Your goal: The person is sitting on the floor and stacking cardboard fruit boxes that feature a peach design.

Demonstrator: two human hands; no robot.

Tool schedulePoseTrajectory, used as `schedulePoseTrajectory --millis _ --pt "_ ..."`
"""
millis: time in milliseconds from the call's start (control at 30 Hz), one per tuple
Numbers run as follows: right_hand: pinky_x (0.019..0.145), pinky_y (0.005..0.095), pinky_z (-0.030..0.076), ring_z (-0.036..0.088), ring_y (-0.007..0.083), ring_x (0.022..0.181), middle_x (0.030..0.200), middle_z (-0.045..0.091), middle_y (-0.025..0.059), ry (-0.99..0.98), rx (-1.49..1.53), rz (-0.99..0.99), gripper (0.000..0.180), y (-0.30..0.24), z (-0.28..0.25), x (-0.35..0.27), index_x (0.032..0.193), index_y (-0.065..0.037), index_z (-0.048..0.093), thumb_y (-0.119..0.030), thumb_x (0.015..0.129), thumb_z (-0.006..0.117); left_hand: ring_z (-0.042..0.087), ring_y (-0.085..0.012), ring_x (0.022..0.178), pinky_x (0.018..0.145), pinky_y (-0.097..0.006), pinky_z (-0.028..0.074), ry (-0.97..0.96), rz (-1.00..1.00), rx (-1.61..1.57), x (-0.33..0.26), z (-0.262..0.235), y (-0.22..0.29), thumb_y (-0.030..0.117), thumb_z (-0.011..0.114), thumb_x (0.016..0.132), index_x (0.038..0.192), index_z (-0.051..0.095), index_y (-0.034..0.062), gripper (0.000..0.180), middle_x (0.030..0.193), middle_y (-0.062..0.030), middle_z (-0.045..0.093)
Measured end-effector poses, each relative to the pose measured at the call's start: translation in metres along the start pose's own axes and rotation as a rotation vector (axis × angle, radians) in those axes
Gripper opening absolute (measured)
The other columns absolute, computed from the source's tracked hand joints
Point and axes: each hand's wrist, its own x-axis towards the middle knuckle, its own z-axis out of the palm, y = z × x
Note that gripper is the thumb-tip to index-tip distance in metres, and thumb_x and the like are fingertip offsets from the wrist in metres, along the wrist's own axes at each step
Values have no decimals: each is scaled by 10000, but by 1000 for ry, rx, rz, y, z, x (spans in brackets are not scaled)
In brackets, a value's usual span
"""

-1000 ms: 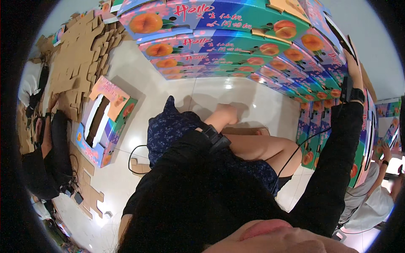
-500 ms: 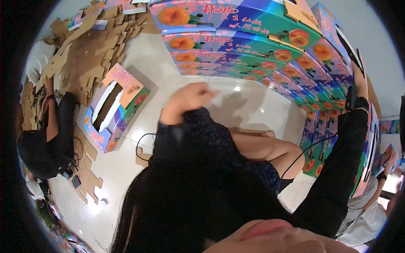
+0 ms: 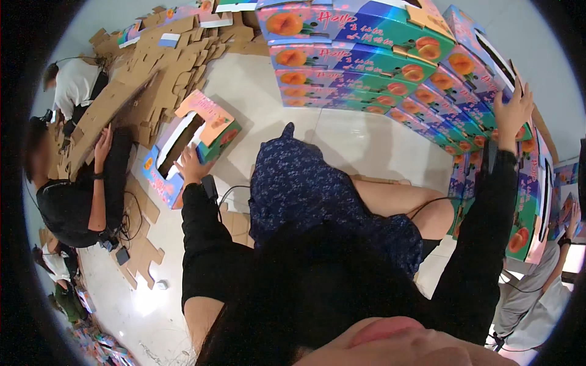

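A curved wall of stacked printed fruit cartons point(image 3: 390, 73) stands on the pale floor point(image 3: 360, 137), wrapping round to the person's right. The right hand point(image 3: 511, 113) lies flat against it, fingers spread wide, gripping nothing. The left hand point(image 3: 194, 166) curls loosely over the near rim of an open fruit carton point(image 3: 183, 143) lying on the floor to the left.
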Motion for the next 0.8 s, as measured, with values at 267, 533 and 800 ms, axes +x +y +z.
schedulePoseTrajectory --millis 267,533,800 --pt "1043 477 313 400 376 1256 1340 456 167 -289 528 -136 533 -36 -104 -147 1294 -86 499 -123 776 617 434 -371 1205 1021 -483 320 34 -115 -18 13 -16 -35 458 902 343 1416 279 57 1305 1243 -181 502" --pt "1031 432 339 432 360 1230 1302 491 169 -458 562 29 506 -20 -119 -192 1273 -61 502 -49 777 603 459 -388 1099 963 -467 329 201 38 -222 -40 -49 -19 581 790 484 1214 486 24 968 1115 -197 527" --pt "1015 446 378 453 349 1236 1317 496 156 -298 1022 -325 491 -155 -157 -75 1210 -82 557 -137 735 669 466 -358 980 894 -439 357 552 364 -95 -132 -174 19 438 809 474 1142 492 6 856 999 -167 509"
